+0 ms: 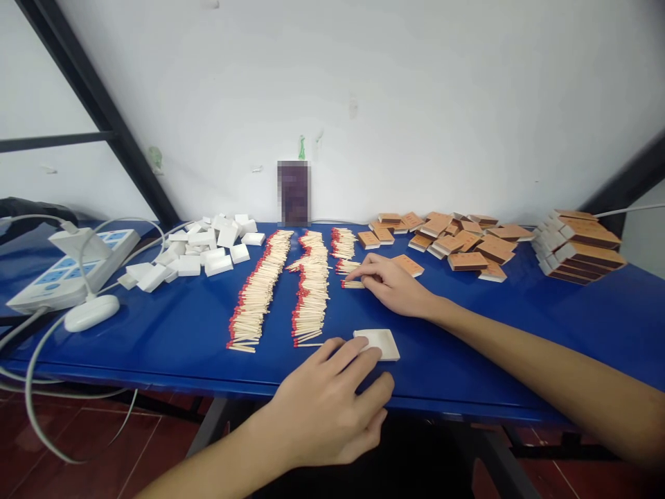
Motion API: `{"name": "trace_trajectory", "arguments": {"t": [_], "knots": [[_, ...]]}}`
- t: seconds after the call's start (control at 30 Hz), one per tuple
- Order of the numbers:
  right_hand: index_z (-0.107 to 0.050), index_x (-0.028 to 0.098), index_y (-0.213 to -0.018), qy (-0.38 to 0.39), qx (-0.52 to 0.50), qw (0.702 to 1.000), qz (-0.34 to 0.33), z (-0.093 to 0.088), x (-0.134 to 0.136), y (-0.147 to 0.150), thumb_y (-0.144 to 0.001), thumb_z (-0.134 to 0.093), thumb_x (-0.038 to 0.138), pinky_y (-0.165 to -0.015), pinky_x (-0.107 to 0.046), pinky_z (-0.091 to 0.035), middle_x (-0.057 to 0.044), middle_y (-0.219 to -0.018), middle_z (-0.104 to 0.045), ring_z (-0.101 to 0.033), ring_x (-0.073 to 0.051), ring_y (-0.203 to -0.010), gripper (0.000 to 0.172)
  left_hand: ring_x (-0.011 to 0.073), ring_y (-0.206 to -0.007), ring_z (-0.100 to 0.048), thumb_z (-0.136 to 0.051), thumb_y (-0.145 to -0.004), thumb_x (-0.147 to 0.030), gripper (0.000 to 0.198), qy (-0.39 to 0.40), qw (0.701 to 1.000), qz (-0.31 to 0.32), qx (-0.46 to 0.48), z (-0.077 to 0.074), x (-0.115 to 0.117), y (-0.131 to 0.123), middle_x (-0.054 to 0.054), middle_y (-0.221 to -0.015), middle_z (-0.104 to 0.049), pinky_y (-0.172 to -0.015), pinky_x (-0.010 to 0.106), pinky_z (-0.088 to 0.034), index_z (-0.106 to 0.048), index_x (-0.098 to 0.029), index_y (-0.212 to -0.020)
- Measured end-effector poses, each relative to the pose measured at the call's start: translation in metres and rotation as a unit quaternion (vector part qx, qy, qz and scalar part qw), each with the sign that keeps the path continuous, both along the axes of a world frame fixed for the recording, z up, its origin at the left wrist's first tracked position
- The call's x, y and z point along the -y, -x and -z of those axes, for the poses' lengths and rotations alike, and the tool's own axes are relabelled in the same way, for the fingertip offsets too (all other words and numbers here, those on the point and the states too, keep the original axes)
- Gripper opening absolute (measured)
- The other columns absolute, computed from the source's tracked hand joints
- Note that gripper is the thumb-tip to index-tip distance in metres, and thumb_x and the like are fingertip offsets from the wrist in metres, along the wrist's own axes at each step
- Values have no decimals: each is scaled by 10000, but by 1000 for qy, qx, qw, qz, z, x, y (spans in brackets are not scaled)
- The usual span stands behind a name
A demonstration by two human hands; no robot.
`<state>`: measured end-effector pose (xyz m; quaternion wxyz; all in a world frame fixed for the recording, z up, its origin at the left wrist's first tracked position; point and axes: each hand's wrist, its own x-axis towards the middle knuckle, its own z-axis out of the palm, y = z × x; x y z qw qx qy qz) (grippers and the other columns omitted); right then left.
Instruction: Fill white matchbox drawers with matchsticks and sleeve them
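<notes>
My left hand rests at the front edge of the blue table, fingers curled against a small white matchbox tray and holding it in place. My right hand reaches further in, its fingertips pinching a small bunch of red-tipped matches at the near end of the shortest row. Two long rows of matches lie side by side to the left of it. An orange matchbox sleeve lies just behind my right hand.
A heap of white inner trays sits at the back left. Orange sleeves are scattered at the back right, with stacked boxes beyond. A white power strip and cables lie at the far left. A dark object leans on the wall.
</notes>
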<state>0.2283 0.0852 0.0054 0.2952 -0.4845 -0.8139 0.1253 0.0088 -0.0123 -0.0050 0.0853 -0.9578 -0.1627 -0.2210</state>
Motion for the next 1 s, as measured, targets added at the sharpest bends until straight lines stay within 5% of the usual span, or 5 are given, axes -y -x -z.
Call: {"name": "trace_trajectory", "arguments": {"t": [0.4, 0.67, 1.0], "knots": [[-755, 171, -951, 12, 3, 1000, 10, 3, -2, -1, -882, -412, 73, -692, -300, -397, -46, -833, -545, -526, -164, -742, 363, 277, -1170, -531, -493, -924, -281, 225, 3, 1000, 3, -4, 0, -1, 0, 108, -1165, -595, -950, 392, -453, -602, -158, -1078], [-740, 196, -899, 4, -5, 1000, 26, 4, -1, 1, -881, -576, 228, -687, -290, -404, -34, -860, -552, -520, -144, -715, 168, 277, -1168, -531, -493, -924, -282, 228, 1, 1000, 6, 0, 0, -1, 0, 108, -1169, -593, -950, 391, -456, -604, -157, -1080], [-745, 207, -874, 11, -1, 1000, 17, 4, 0, 2, -895, -591, 281, -688, -287, -405, -37, -857, -566, -522, -141, -720, 172, 282, -1171, -536, -498, -917, -278, 246, -6, 1000, 3, 2, -1, -1, 0, 115, -1180, -598, -950, 396, -457, -608, -162, -1104]]}}
